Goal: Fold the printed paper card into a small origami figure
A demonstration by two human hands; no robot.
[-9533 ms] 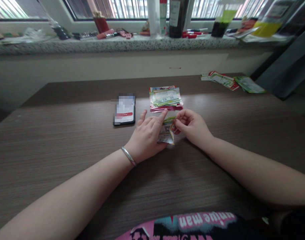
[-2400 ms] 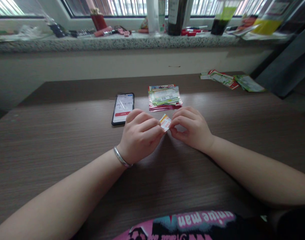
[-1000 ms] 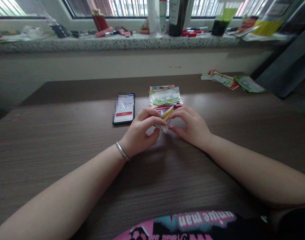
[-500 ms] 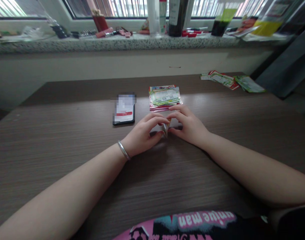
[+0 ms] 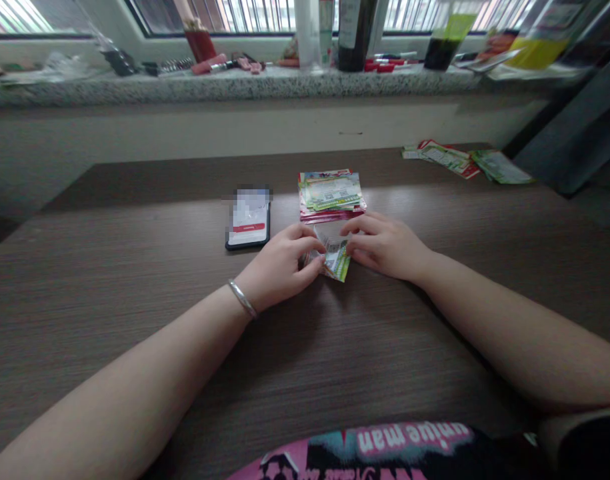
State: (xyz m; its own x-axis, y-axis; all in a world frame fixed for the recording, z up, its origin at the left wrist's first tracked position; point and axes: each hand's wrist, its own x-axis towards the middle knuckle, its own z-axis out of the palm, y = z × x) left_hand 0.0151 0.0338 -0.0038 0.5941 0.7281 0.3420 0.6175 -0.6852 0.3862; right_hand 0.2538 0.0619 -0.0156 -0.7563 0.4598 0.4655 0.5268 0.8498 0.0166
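Note:
A small printed wrapper (image 5: 339,261), white and grey with a green edge, stands creased and partly unfolded on the table between my hands. My left hand (image 5: 287,263), a silver bangle at its wrist, pinches the wrapper's left side between thumb and fingers. At the right edge, the bent fingers of my right hand (image 5: 385,243) grip the wrapper. Just beyond my hands lies a stack of similar flat printed wrappers (image 5: 333,191), green and white on top with red ones below.
A phone (image 5: 249,220) lies left of the stack. More printed wrappers (image 5: 449,160) are at the table's far right corner. Behind the brown table (image 5: 109,267), a stone windowsill (image 5: 265,85) carries bottles, pens and cups.
The wrapper was pressed into a narrow upright fold and has now spread apart, showing its printed face and green edge. My right hand has shifted slightly right.

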